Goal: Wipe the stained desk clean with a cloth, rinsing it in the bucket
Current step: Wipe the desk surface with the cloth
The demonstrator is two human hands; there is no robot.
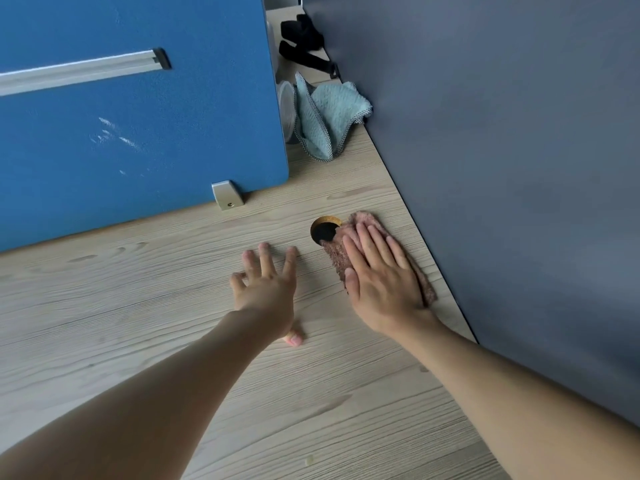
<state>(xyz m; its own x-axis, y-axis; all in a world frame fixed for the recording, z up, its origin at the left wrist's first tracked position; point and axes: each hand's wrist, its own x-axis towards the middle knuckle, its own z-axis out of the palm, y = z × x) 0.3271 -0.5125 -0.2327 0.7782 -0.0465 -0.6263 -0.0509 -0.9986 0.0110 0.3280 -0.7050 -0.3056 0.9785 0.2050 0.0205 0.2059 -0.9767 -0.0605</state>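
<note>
Hands first: your right hand (pixel 381 278) lies flat, fingers straight, pressing the cloth (pixel 334 258) right of centre beside the cable hole (pixel 323 232); left hand (pixel 266 285) is spread, holding nothing. Press evenly with your palm and sweep along the worktop (pixel 138 323) grain, skirting that hole.

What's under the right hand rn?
A pinkish-brown cloth, pressed flat on the wooden desk by the right hand; one edge overlaps the cable hole. Desk beneath the cloth is covered; stains there can't be seen.
</note>
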